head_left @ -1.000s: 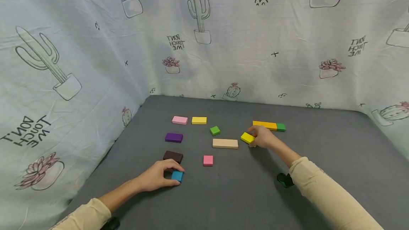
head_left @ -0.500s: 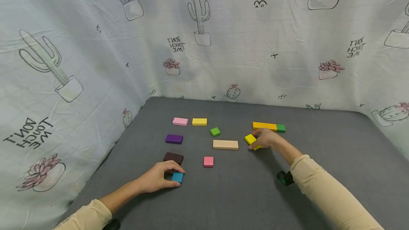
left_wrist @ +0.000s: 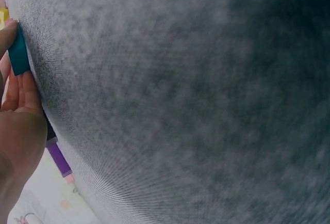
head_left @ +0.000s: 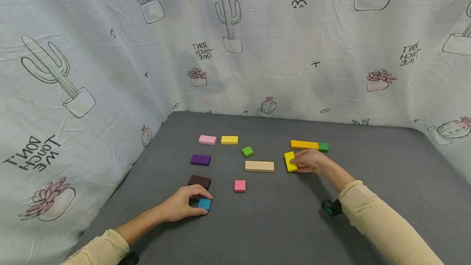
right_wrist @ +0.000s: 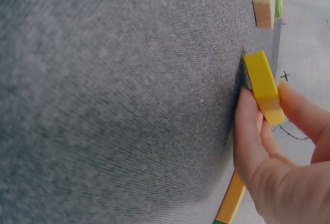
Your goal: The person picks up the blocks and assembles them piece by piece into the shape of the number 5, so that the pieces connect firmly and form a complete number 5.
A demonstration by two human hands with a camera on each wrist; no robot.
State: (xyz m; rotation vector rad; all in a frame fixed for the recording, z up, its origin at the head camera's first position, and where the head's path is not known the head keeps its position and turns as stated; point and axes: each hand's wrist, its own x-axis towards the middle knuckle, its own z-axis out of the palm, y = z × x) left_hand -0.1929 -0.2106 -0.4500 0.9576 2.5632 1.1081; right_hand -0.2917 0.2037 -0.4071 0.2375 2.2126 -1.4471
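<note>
Being held just to the right of a beige block [head_left: 259,166] and near the front of an orange block [head_left: 304,144], a yellow block [head_left: 289,160] is pinched in the grip of the right hand [head_left: 312,161]. At the near left of the grey table [head_left: 265,232], a blue block [head_left: 204,204] is clamped by the left hand [head_left: 180,204], close in front of a dark brown block [head_left: 199,181].

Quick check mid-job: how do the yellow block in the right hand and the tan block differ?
The yellow block is pinched in the right hand; no hand touches the tan block. The yellow block looks shorter than the tan block. In the head view, the yellow block runs roughly up the picture, the tan block across it. Both are oblong.
</note>
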